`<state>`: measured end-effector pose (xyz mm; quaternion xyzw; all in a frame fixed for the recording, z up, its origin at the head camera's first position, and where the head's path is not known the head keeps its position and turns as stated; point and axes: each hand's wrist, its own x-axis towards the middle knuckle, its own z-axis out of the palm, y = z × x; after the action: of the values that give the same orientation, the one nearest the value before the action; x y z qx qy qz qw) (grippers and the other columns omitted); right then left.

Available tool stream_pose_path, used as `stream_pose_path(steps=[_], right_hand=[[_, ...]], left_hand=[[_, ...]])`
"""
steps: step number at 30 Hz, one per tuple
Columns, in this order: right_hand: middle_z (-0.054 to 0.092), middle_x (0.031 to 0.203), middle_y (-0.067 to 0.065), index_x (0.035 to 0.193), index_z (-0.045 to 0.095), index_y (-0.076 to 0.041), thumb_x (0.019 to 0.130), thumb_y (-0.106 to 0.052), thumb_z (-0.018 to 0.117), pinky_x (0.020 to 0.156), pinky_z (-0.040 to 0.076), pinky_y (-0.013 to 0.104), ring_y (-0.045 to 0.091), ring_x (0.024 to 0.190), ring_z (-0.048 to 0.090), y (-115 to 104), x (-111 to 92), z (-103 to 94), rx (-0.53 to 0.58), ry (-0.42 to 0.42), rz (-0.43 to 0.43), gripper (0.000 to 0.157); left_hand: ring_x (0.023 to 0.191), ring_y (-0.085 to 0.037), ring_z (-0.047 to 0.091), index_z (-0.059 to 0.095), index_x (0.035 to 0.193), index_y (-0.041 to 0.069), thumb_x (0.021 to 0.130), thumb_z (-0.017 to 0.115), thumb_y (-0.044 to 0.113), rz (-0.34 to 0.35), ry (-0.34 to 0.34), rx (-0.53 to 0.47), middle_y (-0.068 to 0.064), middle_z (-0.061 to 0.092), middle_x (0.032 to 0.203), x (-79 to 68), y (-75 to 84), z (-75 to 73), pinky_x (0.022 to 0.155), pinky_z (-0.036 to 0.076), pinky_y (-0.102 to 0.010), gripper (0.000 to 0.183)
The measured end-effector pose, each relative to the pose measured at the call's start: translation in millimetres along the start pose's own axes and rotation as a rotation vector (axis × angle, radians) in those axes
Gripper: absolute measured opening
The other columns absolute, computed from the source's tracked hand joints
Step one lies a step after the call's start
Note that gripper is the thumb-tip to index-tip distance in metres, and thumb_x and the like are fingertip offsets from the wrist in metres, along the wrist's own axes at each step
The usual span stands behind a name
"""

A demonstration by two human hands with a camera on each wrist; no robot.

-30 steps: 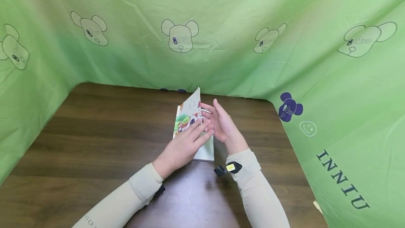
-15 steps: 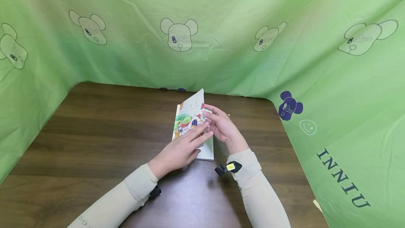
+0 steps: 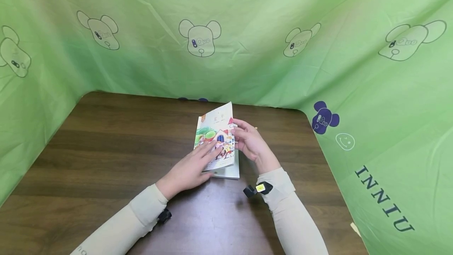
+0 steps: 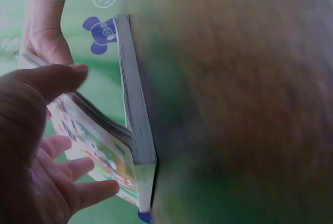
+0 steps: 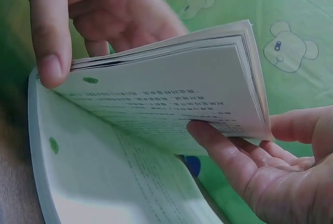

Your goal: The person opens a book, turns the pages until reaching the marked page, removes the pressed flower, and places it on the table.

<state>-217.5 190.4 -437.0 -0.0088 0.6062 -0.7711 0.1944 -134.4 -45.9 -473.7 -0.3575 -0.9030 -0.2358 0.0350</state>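
A paperback book [image 3: 216, 123] with a colourful illustrated cover lies partly opened on the table, its spine at the left. Its cover and a bundle of pages stand up at a slant over the remaining pages. My right hand [image 3: 253, 145] pinches the free edge of this bundle, the thumb [image 5: 208, 133] against a printed page and the fingers behind on the cover side. My left hand [image 3: 187, 168] lies over the lower part of the cover with its fingers extended. In the left wrist view, those fingers [image 4: 80, 169] are spread along the cover, and the thumb reaches past the book's lower edge.
The brown wooden table [image 3: 116, 160] extends around the book on all sides. A green curtain [image 3: 148, 66] printed with bear heads encloses the back and both sides. Each sleeve carries a black wrist device, such as the right one [image 3: 260, 188].
The slanted cover and pages have tipped to the right and lower, showing more of the cover. My left hand has slid left and down across it; my right hand has closed on the edge.
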Motion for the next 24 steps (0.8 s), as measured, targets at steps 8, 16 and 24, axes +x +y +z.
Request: stream_pose_path(steps=[8,16,24], right_hand=[[0.064,0.126,0.012,0.155,0.037,-0.005,0.104,0.001,0.048,0.073,0.062,0.035,0.019,0.091,0.072,3,-3,-8.2,-0.024,0.029,0.014,0.053],[0.051,0.148,0.025,0.156,0.035,-0.003,0.097,0.012,0.048,0.078,0.062,0.038,0.021,0.095,0.073,9,-5,-17.8,-0.021,0.050,0.040,0.063],[0.044,0.154,0.028,0.158,0.031,-0.001,0.094,0.015,0.046,0.078,0.063,0.036,0.018,0.092,0.073,17,-6,-25.8,-0.059,0.073,0.060,0.067]], left_hand=[[0.154,-0.036,0.029,0.037,0.161,0.023,0.095,0.075,0.021,-0.002,-0.083,0.017,-0.012,0.029,0.168,-0.5,-7.3,-0.8,0.123,0.028,-0.049,0.076],[0.154,-0.037,0.027,0.043,0.158,0.025,0.096,0.072,0.023,0.010,-0.142,0.004,-0.011,0.033,0.166,0.0,-13.5,-2.6,0.125,0.025,-0.050,0.068],[0.152,-0.035,0.034,0.049,0.154,0.026,0.096,0.073,0.027,0.003,-0.173,0.058,-0.009,0.040,0.163,4.4,-13.5,-3.3,0.121,0.032,-0.047,0.063]])
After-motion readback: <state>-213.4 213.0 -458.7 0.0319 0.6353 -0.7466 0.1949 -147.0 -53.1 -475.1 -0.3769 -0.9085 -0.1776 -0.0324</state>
